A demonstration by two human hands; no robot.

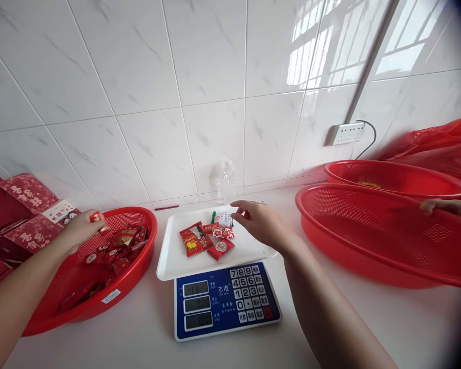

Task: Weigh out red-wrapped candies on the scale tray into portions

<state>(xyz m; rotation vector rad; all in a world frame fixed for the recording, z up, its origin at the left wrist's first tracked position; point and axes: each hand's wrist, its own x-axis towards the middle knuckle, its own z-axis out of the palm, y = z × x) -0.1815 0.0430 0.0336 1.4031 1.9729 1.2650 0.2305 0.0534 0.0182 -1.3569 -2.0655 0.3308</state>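
Packets on scale tray, both hands out

White packet point(223, 219) sits at the back of the little group on the tray point(172, 256), up against its neighbours. Right hand point(263, 223) is over it, thumb and fingertips parted, nothing between them that I can see; can't tell from my end if a fingertip touches. Left hand point(79, 230) is above the left basket point(136, 218), thumb and fingers pinched on a red piece point(95, 217).

Around the white one: big red packet point(195, 240), patterned packet point(223, 232), round-print packet point(221, 249), plus a bit of red between.

Handling, my guess: all light, wrappers soft and slick, contents maybe brittle in the big one. I'd pinch the white one across its plump middle or by a green end; the big one by its crimped edge, no squeezing.

Tray is on the scale point(230, 320), keypad facing me, displays lit faintly. Clear bottle point(228, 182) stands behind. Left basket has more packets point(128, 238); boxes point(30, 205) beyond. To the right: right basket point(369, 236), another person's hand point(447, 206) at its far rim; back basket point(403, 177), red bag point(438, 146), socket point(348, 134) on the tiles.
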